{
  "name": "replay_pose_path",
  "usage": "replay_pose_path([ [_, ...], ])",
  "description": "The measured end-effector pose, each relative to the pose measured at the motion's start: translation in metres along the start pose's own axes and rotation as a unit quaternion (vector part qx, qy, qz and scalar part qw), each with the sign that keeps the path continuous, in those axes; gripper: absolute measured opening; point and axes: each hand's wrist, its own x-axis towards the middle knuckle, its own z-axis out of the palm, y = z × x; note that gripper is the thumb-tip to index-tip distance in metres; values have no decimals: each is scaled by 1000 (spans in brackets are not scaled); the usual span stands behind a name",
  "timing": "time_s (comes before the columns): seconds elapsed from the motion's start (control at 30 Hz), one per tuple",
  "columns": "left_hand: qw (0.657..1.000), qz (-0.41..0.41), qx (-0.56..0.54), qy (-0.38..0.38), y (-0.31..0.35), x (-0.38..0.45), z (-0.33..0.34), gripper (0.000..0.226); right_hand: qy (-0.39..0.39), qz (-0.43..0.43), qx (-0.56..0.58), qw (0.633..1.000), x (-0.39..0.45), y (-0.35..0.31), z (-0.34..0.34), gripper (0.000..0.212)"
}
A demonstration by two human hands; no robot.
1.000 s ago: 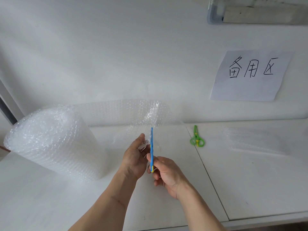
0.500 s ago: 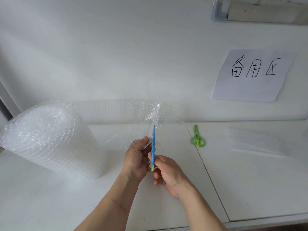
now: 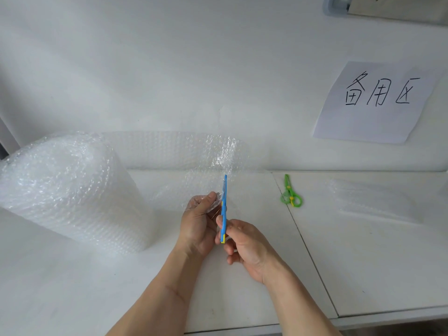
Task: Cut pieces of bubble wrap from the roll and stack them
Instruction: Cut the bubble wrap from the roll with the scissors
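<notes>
A big roll of clear bubble wrap point(image 3: 68, 190) lies on the white table at the left. Its loose sheet point(image 3: 194, 154) runs right along the wall and curves down toward me. My left hand point(image 3: 200, 221) pinches the near edge of that sheet. My right hand point(image 3: 244, 243) grips blue scissors point(image 3: 224, 207), blades pointing away from me into the sheet right beside my left fingers. A flat stack of cut bubble wrap pieces point(image 3: 373, 202) rests on the table at the right.
Green scissors point(image 3: 289, 192) lie on the table right of my hands, near the seam between two tabletops. A paper sign point(image 3: 378, 103) with handwriting hangs on the wall above the stack. The table's front edge point(image 3: 363, 318) runs along the bottom right.
The blue scissors have moved slightly away from me, further into the sheet. My left hand keeps its pinch on the sheet's edge.
</notes>
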Motion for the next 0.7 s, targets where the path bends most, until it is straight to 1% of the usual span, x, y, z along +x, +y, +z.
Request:
replay_pose_path([
  [0.1, 1000, 4, 1, -5, -1, 1, -2, 28, -1, -6, -9, 1000, -1, 1, 1, 38],
  [0.2, 1000, 2, -7, -23, 0, -2, -3, 18, -1, 7, 6, 1000, 0, -2, 2, 38],
  [0.33, 999, 10, -20, -26, -1, -3, -4, 14, -1, 15, 14, 1000, 3, -5, 1, 41],
  [0.5, 999, 18, 6, -37, -3, -1, -7, 21, 10, 3, 14, 1000, 5, -5, 0, 33],
  [0.7, 999, 23, 14, -38, -4, 1, -8, 31, 16, -13, 17, 1000, 7, -1, -1, 31],
])
